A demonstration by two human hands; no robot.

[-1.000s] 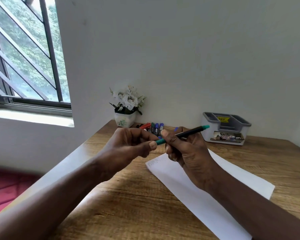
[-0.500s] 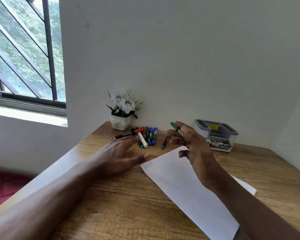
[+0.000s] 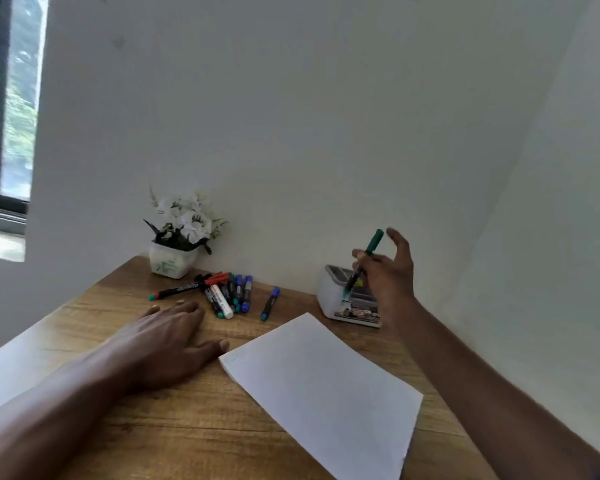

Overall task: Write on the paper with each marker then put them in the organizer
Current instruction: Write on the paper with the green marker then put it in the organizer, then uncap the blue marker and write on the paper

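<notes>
Nearest, on the wooden table (image 3: 194,441), a white sheet of paper (image 3: 323,386) lying flat, turned at an angle so one corner aims toward the far wall. Left of it, the left hand (image 3: 163,341) resting palm down on the wood, fingers spread and reaching toward the pile of markers, thumb tip just beside the paper's near left corner; grip open and holding nothing.

Further back, a cluster of markers (image 3: 231,294) lying on the table in a loose bunch, most with their long axes running roughly from near to far. Beside them, one black marker with a red cap (image 3: 189,287) stretched crosswise, green end toward the left. Slightly apart on the right, a single blue-capped marker (image 3: 270,304) lying steeply angled, cap toward the wall.

Beyond, on the right, the right hand (image 3: 390,278) raised above the grey organizer (image 3: 329,292), forearm extended from the lower right, index finger lifted and spread away. Grip closed on the green marker (image 3: 363,265) between thumb and fingers. Marker held steeply, near upright, green cap up and tilted right, lower green end down inside or at the organizer's top; exact compartment unclear.

Farthest, a small white pot of white flowers (image 3: 177,237) against the wall, behind the marker pile.
</notes>
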